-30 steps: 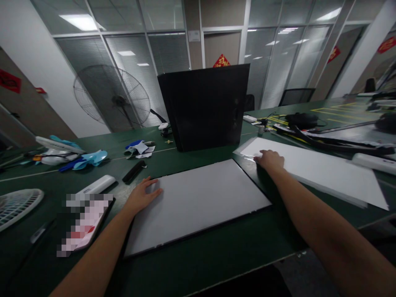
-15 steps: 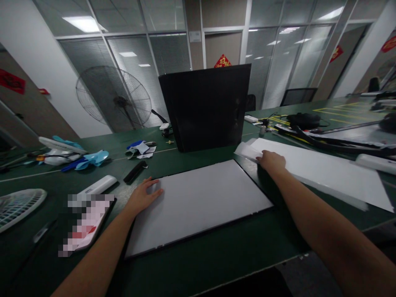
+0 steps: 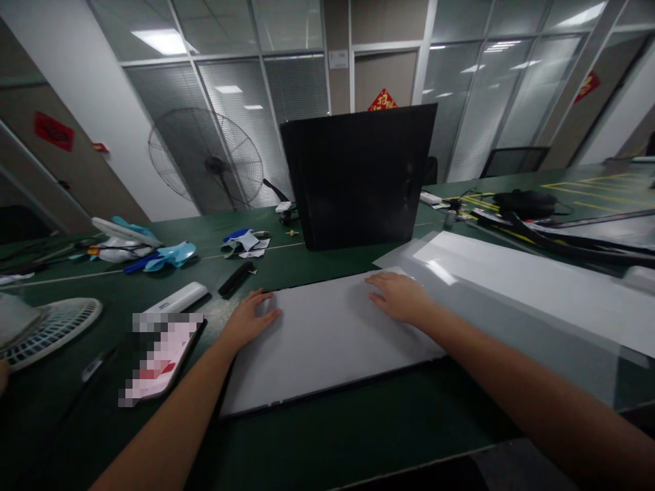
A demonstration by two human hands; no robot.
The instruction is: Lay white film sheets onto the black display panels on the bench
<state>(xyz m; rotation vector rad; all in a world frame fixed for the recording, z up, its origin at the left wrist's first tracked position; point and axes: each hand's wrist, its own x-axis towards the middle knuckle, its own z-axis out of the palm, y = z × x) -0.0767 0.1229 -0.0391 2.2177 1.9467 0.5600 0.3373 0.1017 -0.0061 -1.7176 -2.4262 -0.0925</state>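
L hand (image 3: 250, 320): fingers parted, on L end of white panel (image 3: 320, 341), nothing held. Panel's long axis L-to-R, betw. hands. R hand (image 3: 402, 298): part-curled over panel, grip can't tell. Clear sheet (image 3: 547, 337): rt of R hand (nearer), long axis off rt.

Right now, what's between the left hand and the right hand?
The middle of the white panel. In the head view, nothing else shows between the left hand and right hand.
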